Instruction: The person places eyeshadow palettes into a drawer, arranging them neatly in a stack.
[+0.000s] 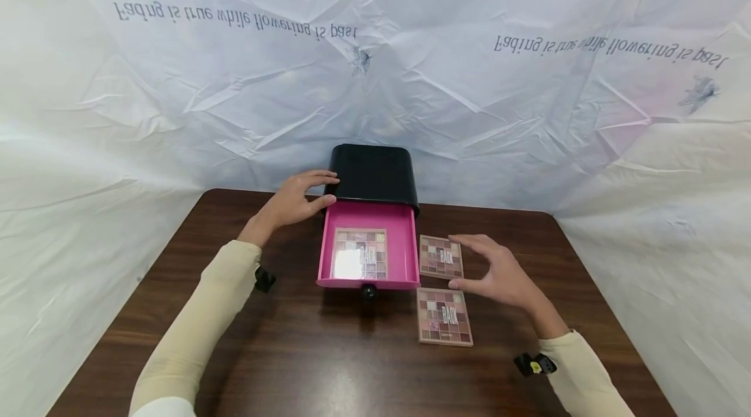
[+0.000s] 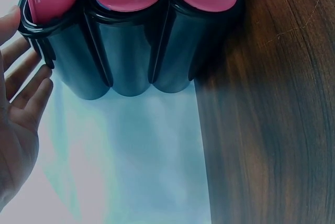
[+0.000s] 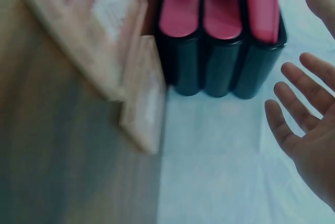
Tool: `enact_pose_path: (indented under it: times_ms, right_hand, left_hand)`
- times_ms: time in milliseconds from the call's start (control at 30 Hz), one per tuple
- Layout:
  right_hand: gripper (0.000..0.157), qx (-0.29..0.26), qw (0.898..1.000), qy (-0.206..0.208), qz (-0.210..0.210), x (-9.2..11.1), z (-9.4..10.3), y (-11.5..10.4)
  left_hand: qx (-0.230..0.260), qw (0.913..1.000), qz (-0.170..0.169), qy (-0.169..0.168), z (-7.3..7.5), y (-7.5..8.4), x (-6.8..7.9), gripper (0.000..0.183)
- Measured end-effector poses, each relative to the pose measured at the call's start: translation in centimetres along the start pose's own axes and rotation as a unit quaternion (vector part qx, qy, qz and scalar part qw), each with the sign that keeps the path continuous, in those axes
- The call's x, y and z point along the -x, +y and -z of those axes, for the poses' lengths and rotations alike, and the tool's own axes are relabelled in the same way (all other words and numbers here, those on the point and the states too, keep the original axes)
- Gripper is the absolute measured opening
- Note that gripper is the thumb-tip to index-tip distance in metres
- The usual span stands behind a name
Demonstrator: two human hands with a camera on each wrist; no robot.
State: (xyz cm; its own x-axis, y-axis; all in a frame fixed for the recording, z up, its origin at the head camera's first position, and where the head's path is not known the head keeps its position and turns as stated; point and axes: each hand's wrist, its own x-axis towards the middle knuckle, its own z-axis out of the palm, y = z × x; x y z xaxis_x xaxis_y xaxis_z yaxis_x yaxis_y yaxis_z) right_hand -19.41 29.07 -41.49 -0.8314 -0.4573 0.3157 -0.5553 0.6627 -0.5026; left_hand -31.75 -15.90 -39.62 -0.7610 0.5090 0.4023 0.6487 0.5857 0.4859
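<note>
A black drawer cabinet (image 1: 375,172) stands at the table's far edge, its pink top drawer (image 1: 401,244) pulled out toward me. Inside the drawer lies an eyeshadow palette (image 1: 371,260) with a glossy cover. My left hand (image 1: 293,201) rests at the cabinet's upper left side, fingers extended and thumb near the drawer's opening. To the right of the drawer, a second eyeshadow palette (image 1: 437,259) lies flat, and a third eyeshadow palette (image 1: 444,320) is nearer to me. Over the second one's right edge hovers my right hand (image 1: 504,273), thumb and fingers spread with nothing between them.
Two lower pink drawers (image 3: 180,17) are closed in the cabinet. The open drawer's black knob (image 1: 369,292) sticks out at the front. A white printed sheet (image 1: 264,98) hangs behind the dark wooden table (image 1: 293,358) and at its sides.
</note>
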Motion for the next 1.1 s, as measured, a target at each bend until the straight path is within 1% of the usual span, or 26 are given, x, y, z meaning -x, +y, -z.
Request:
enact_pose_path:
  times_ms: [200,433,533,700,933,1100]
  right_hand:
    - [0.084,-0.006,0.999,-0.022,-0.038,1.9,-1.3,1.3]
    - [0.087,-0.023,0.994,-0.064,-0.084,3.6,-2.8,2.4]
    - [0.088,-0.020,0.993,-0.078,-0.087,4.1,-3.2,2.8]
    - [0.090,-0.013,0.992,-0.102,-0.076,4.9,-3.7,3.4]
    - [0.099,-0.011,0.985,-0.152,-0.084,5.9,-4.0,4.0]
    - [0.105,-0.013,0.983,-0.167,-0.079,6.2,-4.3,4.1]
  left_hand:
    - [-0.003,1.0000,-0.004,0.002,0.0,-0.2,-0.1,0.050]
    - [-0.004,1.0000,0.003,0.001,0.2,-0.1,-0.1,0.049]
    - [-0.006,1.0000,0.000,0.002,0.2,-0.1,-0.1,0.049]
    - [-0.005,1.0000,-0.002,0.000,0.3,-0.2,-0.4,0.050]
    - [-0.007,1.0000,-0.003,0.002,0.2,-0.3,-0.4,0.050]
    - [-0.008,1.0000,-0.003,0.003,0.0,-0.3,-0.3,0.050]
